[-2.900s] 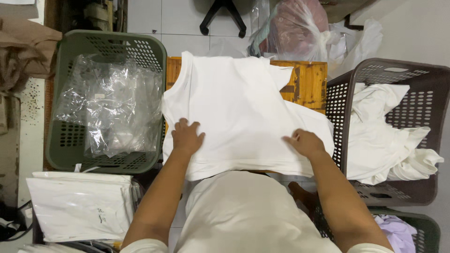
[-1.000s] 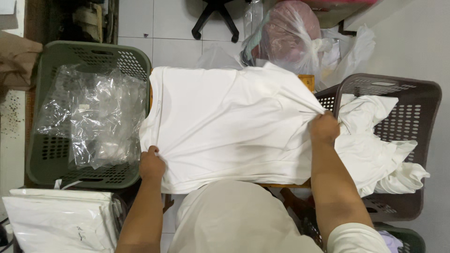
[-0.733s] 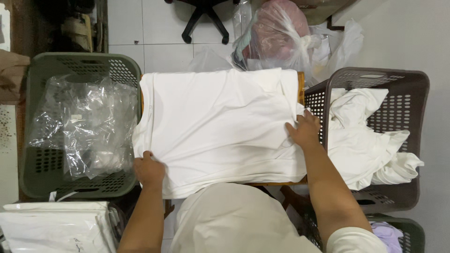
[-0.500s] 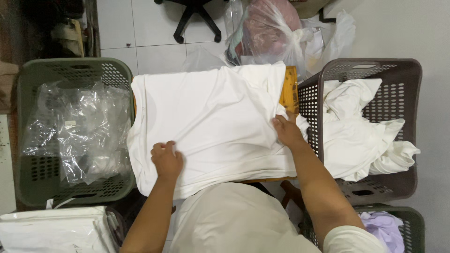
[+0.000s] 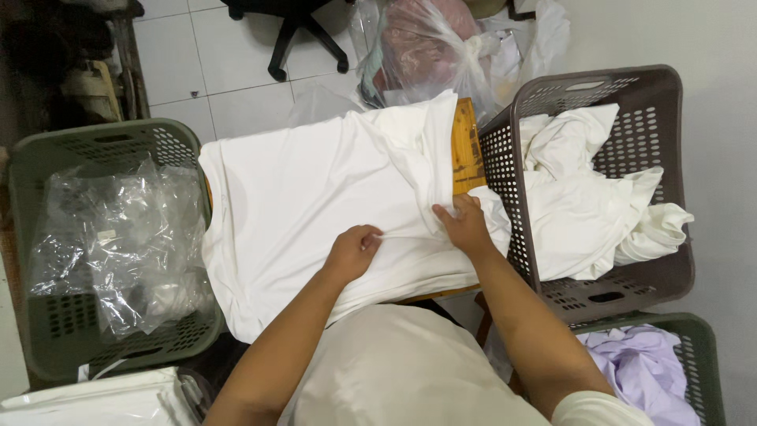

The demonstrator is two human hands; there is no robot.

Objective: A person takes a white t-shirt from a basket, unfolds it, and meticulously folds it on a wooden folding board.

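Person: seen from above, in a pale shirt, both bare forearms stretched forward over the work surface.

Left hand [image 5: 353,251]: it rests on the white garment [image 5: 315,197], near its lower middle part; the fingers are curled and pinch a small ridge of the cloth.

Right hand [image 5: 464,227]: it lies just beside the left one, to the right – the fingers are bent down and grip a fold of the same garment near its right edge.

White garment: it is spread flat over the yellow wooden board [image 5: 465,150], and it covers almost all of it; only a strip of the board shows on the right side. The lower-left edge hangs over the front of the surface.

Lower left corner: a stack of white folded pieces in clear wrapping [image 5: 95,398].

Lower right corner: a green basket [image 5: 702,355] with lilac cloth [image 5: 639,367] inside.

Left side: a green plastic basket [image 5: 102,142], touching the garment's left edge – it holds crumpled clear plastic bags [image 5: 110,244].

Right side: a brown perforated basket [image 5: 631,87] with a loose heap of white cloth [image 5: 591,197]; part of the heap spills over its wall toward the right hand.

Far end: a clear bag with pinkish contents [image 5: 434,47] on the tiled floor [image 5: 236,63], and the base of a black office chair [image 5: 292,39].
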